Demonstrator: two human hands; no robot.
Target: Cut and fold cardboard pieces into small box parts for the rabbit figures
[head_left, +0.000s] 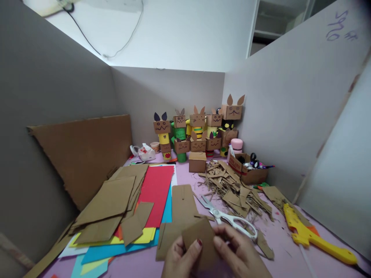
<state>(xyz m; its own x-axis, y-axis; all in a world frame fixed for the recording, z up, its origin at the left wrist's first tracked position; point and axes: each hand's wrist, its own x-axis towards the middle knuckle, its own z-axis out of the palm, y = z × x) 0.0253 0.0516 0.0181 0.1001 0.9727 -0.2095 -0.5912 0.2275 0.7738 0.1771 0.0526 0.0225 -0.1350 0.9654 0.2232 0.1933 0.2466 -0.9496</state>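
Note:
A small brown cardboard piece (203, 239) is held up near the bottom centre. My left hand (182, 256) grips its left side, the thumb pressed on its face. At its right edge my right hand (237, 251) pinches it between thumb and fingers. Beneath and behind it lie larger cardboard sheets (182, 200) on the pink-purple tabletop (133, 264). White-handled scissors (228, 218) rest just beyond my right hand, blades pointing to the upper left.
Stacked cardboard (107, 199) and coloured paper (156, 185) lie left. Cardboard scraps (228, 181), an open box of tools (252, 173) and a yellow glue gun (315, 239) are right. Several cardboard animal figures (198, 119) stand behind a small closed box (197, 163). Grey partitions (168, 88) surround the table.

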